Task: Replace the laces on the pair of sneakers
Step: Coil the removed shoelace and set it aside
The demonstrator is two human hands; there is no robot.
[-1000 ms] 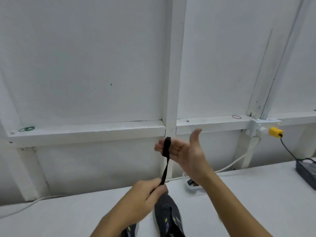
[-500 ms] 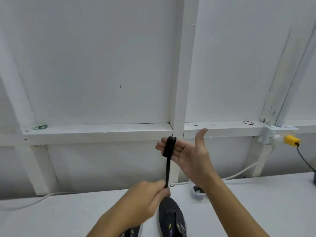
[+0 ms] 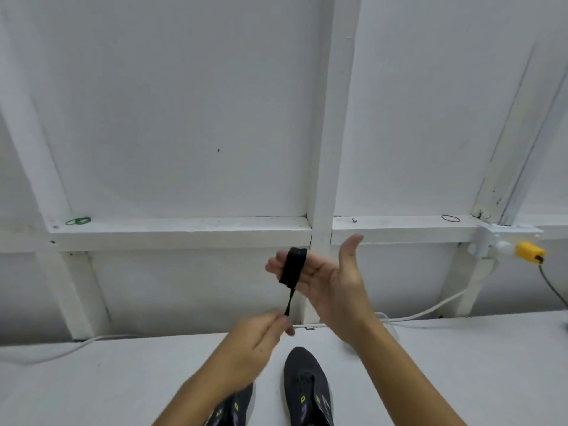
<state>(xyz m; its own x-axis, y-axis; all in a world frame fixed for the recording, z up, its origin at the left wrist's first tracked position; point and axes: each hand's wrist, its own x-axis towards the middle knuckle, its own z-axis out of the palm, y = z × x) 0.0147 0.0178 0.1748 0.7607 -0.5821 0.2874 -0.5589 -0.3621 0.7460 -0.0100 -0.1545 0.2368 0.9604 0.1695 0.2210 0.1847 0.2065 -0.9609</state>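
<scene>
Head view: a black lace (image 3: 293, 265) is coiled around the right hand's (image 3: 325, 281) straight fingers, its tail pinched by the left hand (image 3: 261, 336). Two dark sneakers (image 3: 307, 388) sit near on the counter (image 3: 92, 379). Lacing probably remains.

White table (image 3: 123, 379): two dark sneakers (image 3: 307, 385) side by side, white cable (image 3: 61, 348) at back.

Two sneakers (image 3: 307, 392) (image 3: 236, 407), one black lace (image 3: 292, 267), two hands (image 3: 261, 333) (image 3: 332, 281), two rubber bands (image 3: 78, 221) (image 3: 450, 218)
</scene>
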